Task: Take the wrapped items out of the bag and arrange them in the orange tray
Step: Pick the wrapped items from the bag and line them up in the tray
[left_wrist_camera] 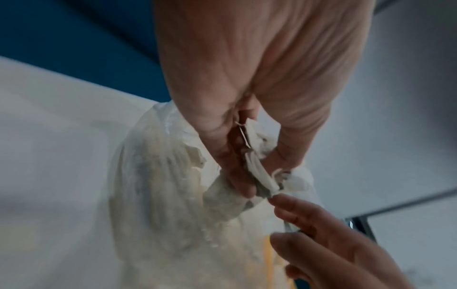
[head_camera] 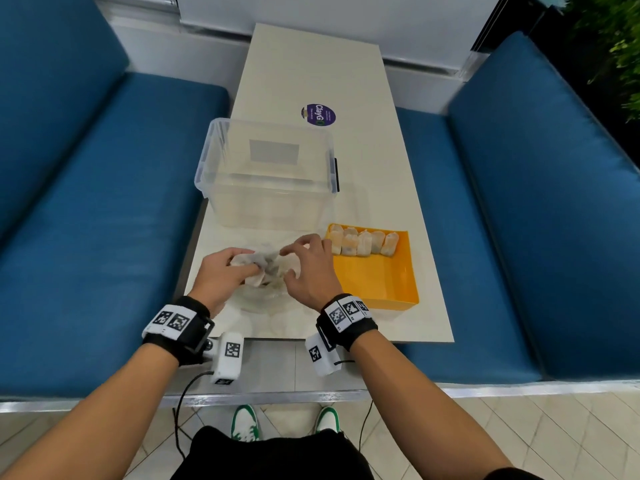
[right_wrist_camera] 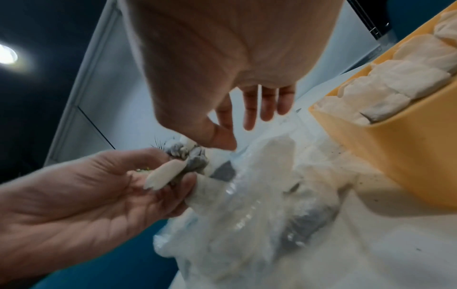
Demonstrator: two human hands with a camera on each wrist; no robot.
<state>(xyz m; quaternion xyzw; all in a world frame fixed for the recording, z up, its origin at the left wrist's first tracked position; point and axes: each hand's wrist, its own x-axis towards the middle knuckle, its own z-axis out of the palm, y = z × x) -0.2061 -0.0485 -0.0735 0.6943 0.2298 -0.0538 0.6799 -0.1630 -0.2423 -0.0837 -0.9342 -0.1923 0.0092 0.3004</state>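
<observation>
Hands first, nearest you: your left hand (head_camera: 227,271) grips the gathered neck of the clear plastic bag (head_camera: 266,282), fingers curled round the crumpled film and what looks like a wrapped item (right_wrist_camera: 164,177) at its mouth, while your right hand (head_camera: 308,268) pinches at the same bunch with thumb and forefinger, its other fingers loosely spread. The bag lies on the tabletop (head_camera: 311,64) between your wrists, slumped and cloudy. Just to its right sits the orange tray (head_camera: 381,282), with five wrapped items (head_camera: 363,242) standing side by side along its far wall; the nearer part of its floor is bare. So you are partway through, I judge: one row is laid and at least a few packets are left, since pale and grey lumps show through the film in the right wrist view. How many, you cannot count, because the plastic blurs them and your hands cover the opening. Beyond stands a clear storage bin (head_camera: 266,174), seemingly holding nothing, and farther still a round purple sticker (head_camera: 318,115) whose smaller print is unreadable.
</observation>
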